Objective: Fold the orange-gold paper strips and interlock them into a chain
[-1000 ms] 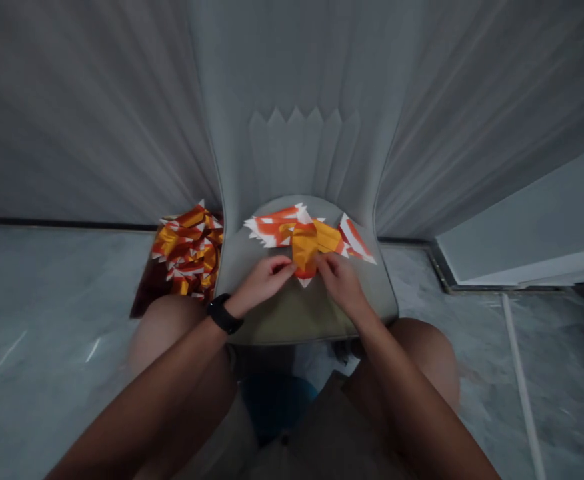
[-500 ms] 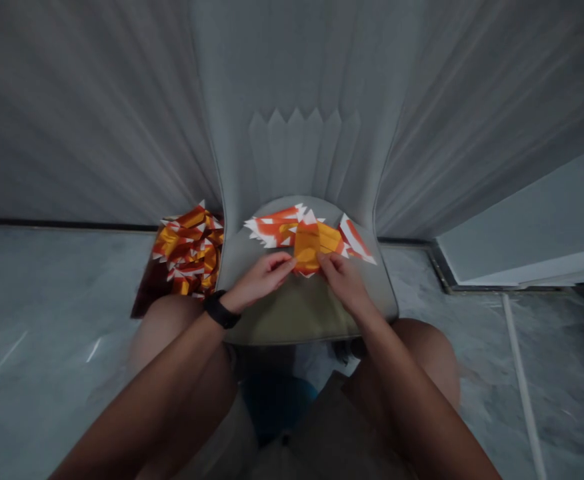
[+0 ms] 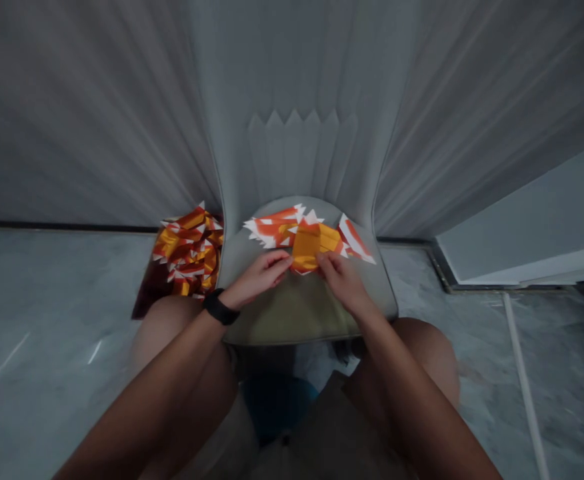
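Between my hands is a sheet of gold foil paper point(image 3: 306, 247) with white and orange edges, partly folded. My left hand point(image 3: 268, 272) pinches its left edge with thumb and finger. My right hand point(image 3: 339, 272) grips the opposite edge the same way. Behind it on the chair seat point(image 3: 282, 313) lie orange-and-white papers point(image 3: 271, 229) with pointed ends, on the left. More gold paper point(image 3: 331, 239) shows just right of the held sheet, beside a white-and-orange triangular piece point(image 3: 356, 241). The fingertips partly cover the sheet's lower corners.
Left of the chair, a dark red box or bag point(image 3: 147, 293) on the floor bears a heap of folded gold-and-orange papers point(image 3: 192, 250). The grey chair back point(image 3: 302, 73) rises ahead, against a curtain point(image 3: 87, 113). My knees flank the seat.
The held sheet has shifted very slightly left, and its gold face looks a little wider and flatter. Both hands keep nearly the same place.
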Demonstrator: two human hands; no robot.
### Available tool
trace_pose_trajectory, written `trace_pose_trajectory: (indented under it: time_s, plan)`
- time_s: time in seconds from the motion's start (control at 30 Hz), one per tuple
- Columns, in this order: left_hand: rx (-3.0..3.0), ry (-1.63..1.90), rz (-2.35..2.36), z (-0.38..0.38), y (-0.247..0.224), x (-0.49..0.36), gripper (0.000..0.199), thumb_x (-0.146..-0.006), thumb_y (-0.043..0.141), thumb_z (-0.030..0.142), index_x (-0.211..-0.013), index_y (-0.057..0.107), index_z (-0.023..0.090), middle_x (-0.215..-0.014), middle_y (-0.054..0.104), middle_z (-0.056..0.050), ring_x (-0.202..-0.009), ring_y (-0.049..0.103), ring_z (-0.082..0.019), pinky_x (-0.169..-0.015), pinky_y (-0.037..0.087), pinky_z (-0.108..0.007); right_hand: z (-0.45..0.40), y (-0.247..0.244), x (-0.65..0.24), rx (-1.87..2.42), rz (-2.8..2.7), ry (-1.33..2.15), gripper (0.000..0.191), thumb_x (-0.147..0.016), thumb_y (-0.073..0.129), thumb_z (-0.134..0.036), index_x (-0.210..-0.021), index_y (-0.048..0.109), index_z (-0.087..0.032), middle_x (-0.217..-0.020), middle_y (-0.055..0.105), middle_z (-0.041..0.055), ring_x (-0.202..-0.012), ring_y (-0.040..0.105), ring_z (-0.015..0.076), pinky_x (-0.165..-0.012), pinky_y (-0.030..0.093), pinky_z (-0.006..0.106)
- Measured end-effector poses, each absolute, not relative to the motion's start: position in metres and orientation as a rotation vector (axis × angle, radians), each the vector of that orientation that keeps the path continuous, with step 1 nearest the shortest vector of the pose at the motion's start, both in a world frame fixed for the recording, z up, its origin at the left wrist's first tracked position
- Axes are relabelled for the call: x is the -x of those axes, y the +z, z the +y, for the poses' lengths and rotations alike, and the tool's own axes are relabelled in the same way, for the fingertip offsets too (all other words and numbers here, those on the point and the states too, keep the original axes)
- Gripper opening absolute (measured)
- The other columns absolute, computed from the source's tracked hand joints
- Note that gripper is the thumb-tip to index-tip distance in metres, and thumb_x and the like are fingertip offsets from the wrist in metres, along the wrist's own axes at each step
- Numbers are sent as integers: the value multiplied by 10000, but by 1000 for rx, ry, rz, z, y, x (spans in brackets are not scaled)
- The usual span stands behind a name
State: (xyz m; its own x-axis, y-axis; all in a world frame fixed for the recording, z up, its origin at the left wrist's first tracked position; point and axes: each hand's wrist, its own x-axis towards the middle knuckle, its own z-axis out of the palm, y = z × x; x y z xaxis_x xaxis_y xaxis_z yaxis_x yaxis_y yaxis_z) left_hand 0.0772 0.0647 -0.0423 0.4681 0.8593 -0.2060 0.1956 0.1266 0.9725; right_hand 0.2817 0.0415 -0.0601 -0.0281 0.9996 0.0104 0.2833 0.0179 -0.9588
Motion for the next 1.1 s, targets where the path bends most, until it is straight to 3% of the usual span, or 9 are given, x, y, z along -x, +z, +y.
trace_pose_trajectory:
  time_s: [0.4,0.9,1.1]
  plan:
    - [-1465,839,1110,75,-49,-89,338,-891,599,500,-844,619,166,-574,447,54,-527,370,-96,-500,279,-231,41,-61,-282,1368,-1570,980,397,-959,447,-547,-717,510,-239,-637,549,3,-621,499,177,-599,356,301]
    - [-1129,759,971,73,-50,-86,403,-834,686,568,-862,572,182,-643,412,65,-501,329,-53,-445,213,-183,39,-62,-281,1286,-1290,1260,472,-891,542,-667,-726,533,-225,-634,496,-15,-574,425,133,-508,328,264]
    - [-1125,734,1024,73,-52,-84,388,-837,687,560,-895,601,186,-662,423,57,-513,338,-51,-436,213,-173,39,-62,-280,1301,-1318,1220,476,-899,535,-665,-715,548,-226,-630,506,-8,-575,437,140,-528,340,279]
